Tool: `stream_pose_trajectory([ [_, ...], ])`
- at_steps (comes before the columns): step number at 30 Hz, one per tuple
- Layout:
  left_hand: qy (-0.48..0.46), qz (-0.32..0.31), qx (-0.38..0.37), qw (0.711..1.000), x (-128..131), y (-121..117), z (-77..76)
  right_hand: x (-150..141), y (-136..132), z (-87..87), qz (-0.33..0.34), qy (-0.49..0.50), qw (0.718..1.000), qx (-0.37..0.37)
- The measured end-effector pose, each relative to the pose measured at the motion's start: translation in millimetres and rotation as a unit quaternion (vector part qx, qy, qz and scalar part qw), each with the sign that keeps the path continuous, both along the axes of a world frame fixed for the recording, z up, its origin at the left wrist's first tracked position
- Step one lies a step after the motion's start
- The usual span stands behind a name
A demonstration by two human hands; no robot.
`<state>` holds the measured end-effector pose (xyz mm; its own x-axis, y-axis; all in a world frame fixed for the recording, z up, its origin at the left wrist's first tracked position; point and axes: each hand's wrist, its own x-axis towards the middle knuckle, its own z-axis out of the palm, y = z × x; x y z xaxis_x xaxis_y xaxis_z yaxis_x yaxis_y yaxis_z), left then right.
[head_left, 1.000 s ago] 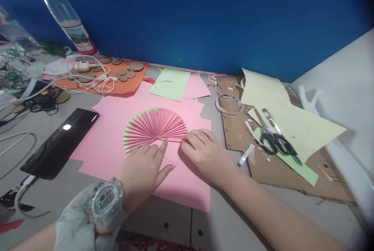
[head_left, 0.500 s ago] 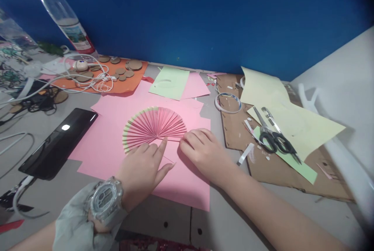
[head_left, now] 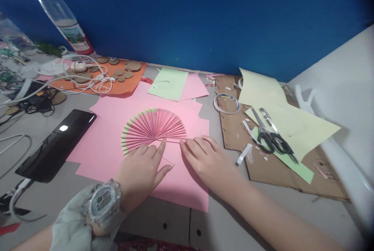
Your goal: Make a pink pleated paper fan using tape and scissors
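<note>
A pleated paper fan (head_left: 152, 124), pink with a yellow-green rim on its left side, is spread in a half-round on a large pink sheet (head_left: 187, 188). My left hand (head_left: 142, 165) rests over its lower left edge. The index finger presses near the fan's centre, and the thumb is stretched out to the side. At the right end of the fan's lowest pleat, the bent fingers and thumb of my right hand (head_left: 204, 157) are closed on the edge. Its fingertips partly cover that corner.
Scissors (head_left: 273, 142) and a pen-like clear tool (head_left: 267, 116) lie on cream paper (head_left: 309, 126) over cardboard (head_left: 233, 138). A tape roll (head_left: 226, 104) is near. To the left are a black phone (head_left: 55, 146), white cables (head_left: 101, 81), cardboard discs (head_left: 133, 65) and a bottle (head_left: 66, 21).
The fingers of my right hand have straightened a little and slid slightly at the fan's right end. My left hand stays in place on the fan. The view has shifted slightly.
</note>
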<state>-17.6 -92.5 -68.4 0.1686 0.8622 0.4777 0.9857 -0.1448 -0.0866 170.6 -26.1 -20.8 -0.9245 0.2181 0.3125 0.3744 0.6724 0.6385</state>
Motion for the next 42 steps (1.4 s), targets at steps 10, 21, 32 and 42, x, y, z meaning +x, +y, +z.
stream_pose_trajectory([
  [10, 0.007, 0.003, 0.000, 1.000, 0.3, -1.3, 0.2, 2.0, -6.0, -4.7, -0.046, 0.013, 0.998, -0.027],
  [21, 0.025, 0.006, -0.004, 1.000, 0.8, -3.3, 1.6, -1.8, -11.4, -12.0, -0.074, 0.026, 0.997, -0.009],
  [32, 0.020, 0.029, 0.008, 0.999, -0.9, -10.6, -0.3, -1.2, -10.8, -15.9, -0.076, 0.033, 0.996, -0.018],
  [42, 0.030, 0.031, 0.010, 0.999, -2.4, -11.7, 0.7, 0.4, -12.1, -11.4, -0.079, 0.043, 0.995, -0.051],
])
